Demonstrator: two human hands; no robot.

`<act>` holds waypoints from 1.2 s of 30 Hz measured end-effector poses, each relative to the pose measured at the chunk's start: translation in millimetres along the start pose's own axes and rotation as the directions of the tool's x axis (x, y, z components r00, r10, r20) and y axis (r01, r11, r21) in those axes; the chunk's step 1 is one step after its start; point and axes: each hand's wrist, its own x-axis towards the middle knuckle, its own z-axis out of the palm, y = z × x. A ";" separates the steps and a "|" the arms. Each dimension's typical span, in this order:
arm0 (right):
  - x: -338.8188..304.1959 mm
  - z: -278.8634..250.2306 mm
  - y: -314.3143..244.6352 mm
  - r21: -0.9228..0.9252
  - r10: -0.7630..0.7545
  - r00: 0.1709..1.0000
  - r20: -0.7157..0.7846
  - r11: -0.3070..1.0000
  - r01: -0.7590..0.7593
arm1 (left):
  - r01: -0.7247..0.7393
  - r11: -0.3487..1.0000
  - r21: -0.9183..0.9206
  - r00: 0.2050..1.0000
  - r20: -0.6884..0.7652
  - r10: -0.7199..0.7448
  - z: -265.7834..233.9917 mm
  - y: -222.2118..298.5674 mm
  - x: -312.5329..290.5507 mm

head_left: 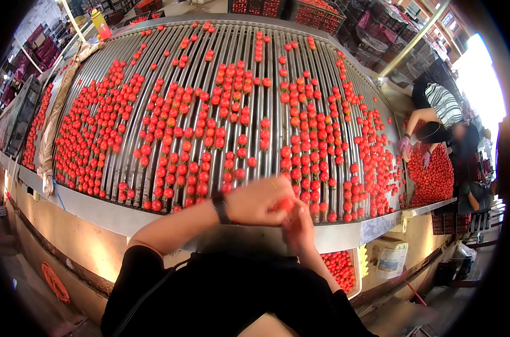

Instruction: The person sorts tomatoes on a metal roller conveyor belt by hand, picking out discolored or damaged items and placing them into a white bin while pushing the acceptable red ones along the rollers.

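Note:
Both my hands meet over the near edge of a metal roller table (126, 168) covered in small red tomatoes. My left hand (258, 201), a dark band on its wrist, is closed around a red tomato (287, 204). Against the same tomato, the fingers of my right hand (299, 226) are pinched from below, slightly blurred. Parts of the fingers are hidden behind one another. Rows of tomatoes (308, 149) lie in the grooves between the rollers just beyond my hands.
A crate of small tomatoes (340, 268) stands below the table's edge, beside a white container (391, 258). At the right end, a person in a striped top (443, 105) bends over a heap of tomatoes (429, 174). A yellow-and-red bottle (101, 24) stands at the far left.

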 end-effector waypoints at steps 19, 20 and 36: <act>-156.1 -267.2 -60.1 -0.603 -0.207 0.694 -0.689 0.695 -0.392 | 0.676 0.604 0.423 0.679 -0.677 -0.285 -96.9 -130.7 -105.0; -153.3 -273.0 -59.3 -0.676 -0.310 0.662 -0.683 0.610 -0.413 | 0.672 0.599 0.435 0.687 -0.667 -0.287 -96.6 -137.4 -106.4; -13.0 -114.3 -44.1 -0.955 -0.580 0.759 0.295 -0.197 0.221 | 0.517 0.471 0.714 0.855 -0.420 -0.303 -65.8 -167.5 -5.8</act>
